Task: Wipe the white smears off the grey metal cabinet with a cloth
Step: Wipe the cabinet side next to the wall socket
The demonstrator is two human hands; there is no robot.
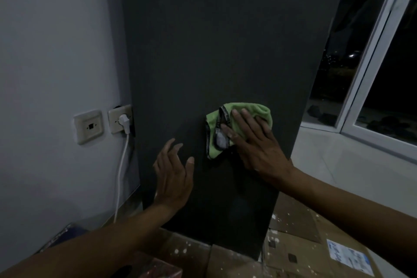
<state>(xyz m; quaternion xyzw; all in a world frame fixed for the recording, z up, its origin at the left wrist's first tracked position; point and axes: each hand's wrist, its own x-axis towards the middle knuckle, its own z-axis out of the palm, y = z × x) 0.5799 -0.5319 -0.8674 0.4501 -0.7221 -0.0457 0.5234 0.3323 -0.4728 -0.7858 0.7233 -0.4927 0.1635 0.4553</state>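
The room is dim, with a pale painted wall on my left and a white-framed window on my right showing dark night outside. Between them stands the tall dark grey metal cabinet, its flat side facing me and filling most of my view. It rests on flattened brown cardboard sheets spattered with white flecks.

My right hand lies flat, fingers straight and slightly spread, pressing a crumpled lime-green microfibre cloth with a dark trim against the cabinet's side, towards its right edge. A whitish patch shows on the cloth near my fingertips. I cannot make out any white smears on the dim metal around it.

My left hand is just left of and below the cloth, fingers relaxed and loosely fanned, holding nothing; whether its fingertips touch the cabinet I cannot tell.

On the wall to the left are two cream wall plates: a square switch plate and, beside the cabinet's edge, a socket with a white plug whose white cable hangs down.
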